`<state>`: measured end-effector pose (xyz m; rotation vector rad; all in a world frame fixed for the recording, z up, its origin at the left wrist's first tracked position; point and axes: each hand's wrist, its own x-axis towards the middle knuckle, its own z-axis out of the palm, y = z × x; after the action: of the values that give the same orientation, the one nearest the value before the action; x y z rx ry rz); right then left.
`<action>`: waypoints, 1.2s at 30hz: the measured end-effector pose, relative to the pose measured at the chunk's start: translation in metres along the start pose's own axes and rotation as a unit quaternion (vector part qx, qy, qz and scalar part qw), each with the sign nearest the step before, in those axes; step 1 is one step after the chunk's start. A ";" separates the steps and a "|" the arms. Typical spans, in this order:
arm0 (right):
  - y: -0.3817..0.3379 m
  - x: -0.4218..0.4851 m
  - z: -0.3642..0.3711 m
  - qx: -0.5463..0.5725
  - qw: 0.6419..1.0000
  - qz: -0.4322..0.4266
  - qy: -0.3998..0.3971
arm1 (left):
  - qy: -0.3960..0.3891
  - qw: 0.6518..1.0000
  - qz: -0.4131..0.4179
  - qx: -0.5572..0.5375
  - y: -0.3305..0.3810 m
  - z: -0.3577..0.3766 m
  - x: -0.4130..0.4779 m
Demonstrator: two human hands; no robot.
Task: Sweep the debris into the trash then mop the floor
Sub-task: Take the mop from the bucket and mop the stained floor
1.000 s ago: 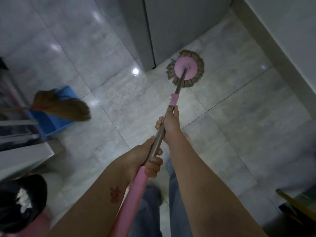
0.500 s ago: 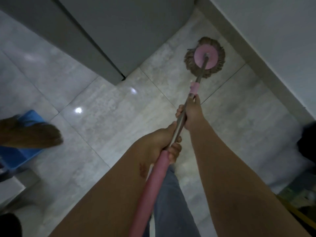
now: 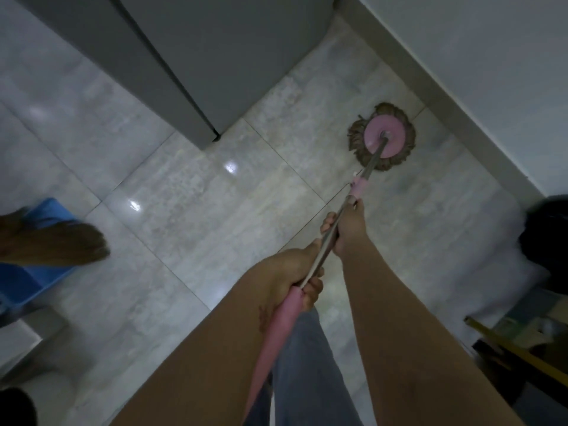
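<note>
We log mop [image 3: 359, 186] axis lower centre to upper right, mop head [image 3: 397, 137] down on floor [image 3: 215, 195]. Arms outstretched; left hand [image 3: 284, 273], right hand [image 3: 349, 230] fingers [image 3: 326, 222] wrap shaft.

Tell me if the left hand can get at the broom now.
Probably not right away: the left hand grips the mop handle, and the broom lies well off to its left. The floor between blocks nothing.
</note>
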<state>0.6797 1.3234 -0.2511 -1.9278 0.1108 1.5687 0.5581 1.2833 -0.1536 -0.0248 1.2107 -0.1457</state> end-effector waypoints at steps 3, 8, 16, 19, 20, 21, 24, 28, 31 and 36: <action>0.050 -0.033 -0.003 0.008 1.000 0.011 -0.006 | 0.019 1.000 -0.004 0.021 -0.052 -0.018 -0.015; 0.139 -0.092 -0.009 0.027 0.999 0.024 -0.012 | 0.027 0.999 -0.018 0.011 -0.148 -0.048 -0.045; 0.214 -0.142 -0.025 0.082 0.995 0.060 -0.015 | 0.039 0.998 -0.049 0.023 -0.226 -0.066 -0.071; 0.209 -0.136 -0.037 0.090 0.994 0.060 -0.025 | 0.043 0.998 -0.049 0.020 -0.226 -0.056 -0.064; 0.206 -0.133 -0.041 0.093 0.993 0.059 -0.030 | 0.046 0.997 -0.051 0.028 -0.223 -0.051 -0.060; 0.200 -0.127 -0.048 0.098 0.993 0.059 -0.035 | 0.048 0.997 -0.053 0.035 -0.218 -0.043 -0.055; 0.174 -0.105 -0.069 0.101 0.993 0.050 -0.044 | 0.052 0.997 -0.050 0.040 -0.197 -0.015 -0.037; 0.110 -0.058 -0.113 0.096 0.994 0.031 -0.028 | 0.040 0.997 -0.035 0.052 -0.149 0.050 -0.003; 0.054 -0.020 -0.150 0.099 0.995 0.014 -0.013 | 0.022 0.998 -0.026 0.060 -0.104 0.105 0.026; -0.025 0.030 -0.199 0.092 0.995 -0.009 0.022 | 0.004 0.997 -0.029 0.074 -0.042 0.179 0.065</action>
<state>0.8685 1.2486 -0.2519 -1.8134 0.2463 1.4516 0.7435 1.2227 -0.1462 0.0705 1.2045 -0.2865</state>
